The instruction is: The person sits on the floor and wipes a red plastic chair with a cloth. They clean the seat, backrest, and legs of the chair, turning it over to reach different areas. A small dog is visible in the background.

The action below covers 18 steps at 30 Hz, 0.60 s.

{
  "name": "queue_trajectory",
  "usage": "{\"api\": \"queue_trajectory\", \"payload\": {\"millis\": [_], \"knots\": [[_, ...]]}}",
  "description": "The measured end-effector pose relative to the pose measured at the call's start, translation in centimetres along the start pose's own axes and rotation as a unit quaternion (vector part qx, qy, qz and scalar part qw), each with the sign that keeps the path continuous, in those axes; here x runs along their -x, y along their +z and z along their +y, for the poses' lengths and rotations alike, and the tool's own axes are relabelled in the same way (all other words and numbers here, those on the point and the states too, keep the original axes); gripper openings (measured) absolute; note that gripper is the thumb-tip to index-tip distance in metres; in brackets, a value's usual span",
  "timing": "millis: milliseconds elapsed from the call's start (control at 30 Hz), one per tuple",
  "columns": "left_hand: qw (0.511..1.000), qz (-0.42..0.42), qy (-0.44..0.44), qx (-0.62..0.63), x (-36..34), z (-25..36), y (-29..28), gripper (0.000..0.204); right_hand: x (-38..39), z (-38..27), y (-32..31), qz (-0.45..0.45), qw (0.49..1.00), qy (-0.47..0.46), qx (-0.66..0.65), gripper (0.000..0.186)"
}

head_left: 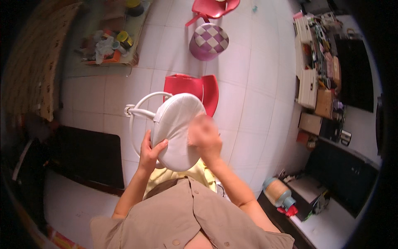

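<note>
A white stool with a round padded seat is tilted up in front of me, its white metal frame pointing left. My left hand grips the near left rim of the seat, thumb on top of the padding. Against the right side of the seat is my right hand, closed over what looks like a pink cloth. Motion blur smears its fingers and much of that cloth. Yellow fabric lies below the seat, close to my body.
Just beyond the stool stands a red chair; farther off are a purple checked stool and another red chair. A cluttered table is at the far left. On the right, a blue-capped jar lies near a dark screen.
</note>
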State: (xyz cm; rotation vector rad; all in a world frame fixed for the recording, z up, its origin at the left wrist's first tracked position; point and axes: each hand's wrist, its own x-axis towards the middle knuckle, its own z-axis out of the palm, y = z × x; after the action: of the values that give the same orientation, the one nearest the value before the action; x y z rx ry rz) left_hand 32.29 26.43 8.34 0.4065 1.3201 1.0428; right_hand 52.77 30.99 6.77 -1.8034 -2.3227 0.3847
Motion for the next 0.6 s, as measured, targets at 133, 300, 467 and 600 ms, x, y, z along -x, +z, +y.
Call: {"api": "queue_trajectory", "payload": {"millis": [133,300,467,600], "knots": [[0.993,0.069,-0.026,0.093,-0.7,-1.2,0.3,0.057,-1.4,1.9,1.6,-0.018,0.980,-0.154,-0.124,0.043],[0.980,0.193,-0.025,0.043,-1.2,-3.6,2.5,0.067,-9.0,15.3,13.6,-0.102,0.987,0.021,-0.125,0.044],[0.930,0.331,-0.020,0.158,-1.3,-8.1,5.4,0.074,-12.9,29.3,29.2,-0.321,0.747,0.350,-0.466,0.035],[0.885,0.427,-0.019,0.182,1.7,-9.6,10.6,0.078,-10.9,31.8,33.1,-0.311,0.632,0.436,-0.559,0.026]]}}
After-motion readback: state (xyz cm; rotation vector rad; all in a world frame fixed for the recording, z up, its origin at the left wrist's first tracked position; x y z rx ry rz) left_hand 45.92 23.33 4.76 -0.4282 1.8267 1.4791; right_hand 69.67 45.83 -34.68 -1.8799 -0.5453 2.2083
